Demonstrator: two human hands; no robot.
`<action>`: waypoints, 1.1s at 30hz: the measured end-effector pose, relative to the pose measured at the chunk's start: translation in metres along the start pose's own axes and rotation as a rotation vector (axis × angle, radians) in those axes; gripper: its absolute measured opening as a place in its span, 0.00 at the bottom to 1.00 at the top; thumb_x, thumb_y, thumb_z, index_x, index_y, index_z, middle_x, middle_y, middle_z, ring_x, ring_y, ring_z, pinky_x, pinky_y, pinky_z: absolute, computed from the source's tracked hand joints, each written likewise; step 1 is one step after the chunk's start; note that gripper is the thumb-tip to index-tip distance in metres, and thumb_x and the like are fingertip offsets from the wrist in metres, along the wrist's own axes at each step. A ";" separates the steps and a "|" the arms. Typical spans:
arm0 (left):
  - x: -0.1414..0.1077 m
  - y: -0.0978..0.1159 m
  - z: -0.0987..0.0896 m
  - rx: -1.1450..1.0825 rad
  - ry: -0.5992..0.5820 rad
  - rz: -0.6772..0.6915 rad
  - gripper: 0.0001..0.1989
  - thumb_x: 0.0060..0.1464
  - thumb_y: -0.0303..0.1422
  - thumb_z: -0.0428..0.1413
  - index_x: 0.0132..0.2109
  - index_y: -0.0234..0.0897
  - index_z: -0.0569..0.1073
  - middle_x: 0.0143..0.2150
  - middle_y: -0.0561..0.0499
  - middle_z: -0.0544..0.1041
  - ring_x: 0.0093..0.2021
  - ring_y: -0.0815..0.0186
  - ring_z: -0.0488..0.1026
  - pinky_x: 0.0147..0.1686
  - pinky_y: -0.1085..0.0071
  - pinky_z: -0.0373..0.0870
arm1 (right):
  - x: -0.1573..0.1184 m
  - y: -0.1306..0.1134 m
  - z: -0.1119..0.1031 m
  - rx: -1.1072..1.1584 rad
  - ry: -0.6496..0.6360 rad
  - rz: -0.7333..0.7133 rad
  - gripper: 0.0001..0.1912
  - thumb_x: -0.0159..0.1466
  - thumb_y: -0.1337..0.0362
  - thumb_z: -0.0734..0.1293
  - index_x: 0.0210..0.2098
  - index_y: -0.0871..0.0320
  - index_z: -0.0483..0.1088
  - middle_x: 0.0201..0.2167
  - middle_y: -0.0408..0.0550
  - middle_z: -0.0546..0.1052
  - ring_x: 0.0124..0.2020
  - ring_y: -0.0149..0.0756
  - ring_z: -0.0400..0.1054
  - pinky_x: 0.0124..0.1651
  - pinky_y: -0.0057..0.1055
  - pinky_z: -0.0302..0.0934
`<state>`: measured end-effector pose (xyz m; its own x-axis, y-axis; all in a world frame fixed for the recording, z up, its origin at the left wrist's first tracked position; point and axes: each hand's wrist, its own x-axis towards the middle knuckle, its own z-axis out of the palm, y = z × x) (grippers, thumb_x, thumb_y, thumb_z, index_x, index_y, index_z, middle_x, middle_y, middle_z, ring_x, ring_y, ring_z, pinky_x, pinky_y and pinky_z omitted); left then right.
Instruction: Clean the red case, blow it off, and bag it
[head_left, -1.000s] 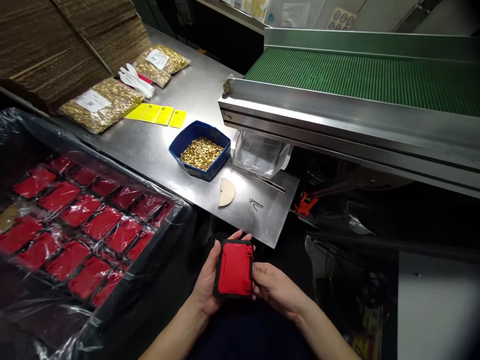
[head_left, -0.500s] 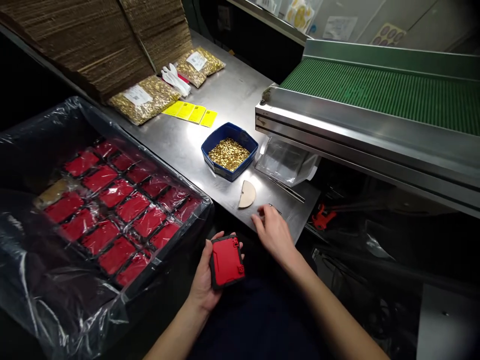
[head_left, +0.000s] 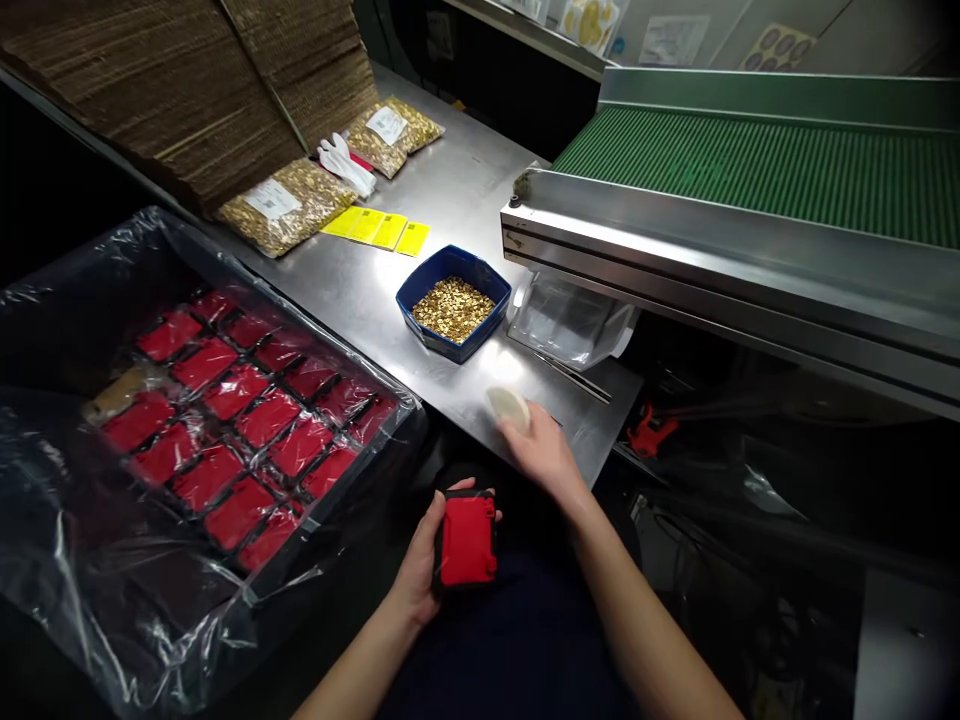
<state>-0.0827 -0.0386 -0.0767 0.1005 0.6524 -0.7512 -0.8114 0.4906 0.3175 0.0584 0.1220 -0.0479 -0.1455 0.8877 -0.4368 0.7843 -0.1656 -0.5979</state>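
Steel counter (head_left: 352, 290) with a blue tray (head_left: 454, 311) of brass bits. Left hand (head_left: 424, 556), low by the lap, wrapped around a red and black case (head_left: 467, 541), fingers curled over its edges. Right hand (head_left: 543, 452) at the counter's near edge, fingertips pinching a pale half-round piece (head_left: 508, 405), blurred, probably lifted.

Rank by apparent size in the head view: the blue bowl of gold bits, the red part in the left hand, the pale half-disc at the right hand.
1. blue bowl, largest.
2. red part, though it sits nearer the camera, so its size is flattered.
3. pale half-disc, smallest, partly covered by the right hand.
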 end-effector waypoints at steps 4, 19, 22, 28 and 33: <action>-0.001 0.000 0.010 0.036 -0.012 -0.082 0.28 0.66 0.50 0.53 0.62 0.33 0.70 0.57 0.34 0.79 0.51 0.47 0.81 0.48 0.57 0.79 | -0.078 0.055 -0.025 0.440 -0.220 -0.034 0.18 0.71 0.54 0.62 0.57 0.53 0.66 0.45 0.48 0.80 0.44 0.39 0.77 0.49 0.35 0.70; -0.010 -0.012 0.087 0.214 -0.099 -0.448 0.28 0.66 0.49 0.51 0.61 0.31 0.70 0.55 0.30 0.80 0.45 0.46 0.82 0.47 0.55 0.77 | -0.191 0.094 -0.068 0.115 -0.185 -0.314 0.04 0.71 0.63 0.62 0.45 0.51 0.66 0.32 0.38 0.74 0.29 0.31 0.68 0.34 0.30 0.56; -0.012 -0.017 0.093 0.253 -0.074 -0.490 0.27 0.66 0.50 0.52 0.59 0.32 0.72 0.53 0.31 0.81 0.44 0.45 0.83 0.45 0.56 0.77 | -0.197 0.094 -0.069 -0.010 -0.253 -0.429 0.04 0.70 0.66 0.61 0.37 0.52 0.64 0.28 0.38 0.72 0.26 0.31 0.66 0.30 0.32 0.51; -0.014 -0.022 0.092 0.358 -0.016 -0.497 0.27 0.64 0.50 0.56 0.57 0.31 0.75 0.48 0.32 0.83 0.42 0.49 0.83 0.45 0.58 0.77 | -0.197 0.091 -0.060 -0.203 -0.265 -0.449 0.03 0.71 0.65 0.60 0.39 0.52 0.63 0.29 0.38 0.74 0.26 0.33 0.68 0.29 0.36 0.45; -0.013 -0.021 0.088 0.368 -0.022 -0.490 0.28 0.64 0.51 0.54 0.59 0.32 0.73 0.50 0.31 0.83 0.40 0.50 0.83 0.43 0.58 0.78 | -0.193 0.098 -0.068 -0.217 -0.371 -0.415 0.08 0.72 0.63 0.61 0.35 0.52 0.60 0.28 0.36 0.74 0.25 0.31 0.67 0.28 0.35 0.43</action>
<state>-0.0162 -0.0063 -0.0226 0.4266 0.3104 -0.8495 -0.4159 0.9014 0.1205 0.2043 -0.0367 0.0235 -0.6368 0.6434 -0.4249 0.7162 0.2896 -0.6349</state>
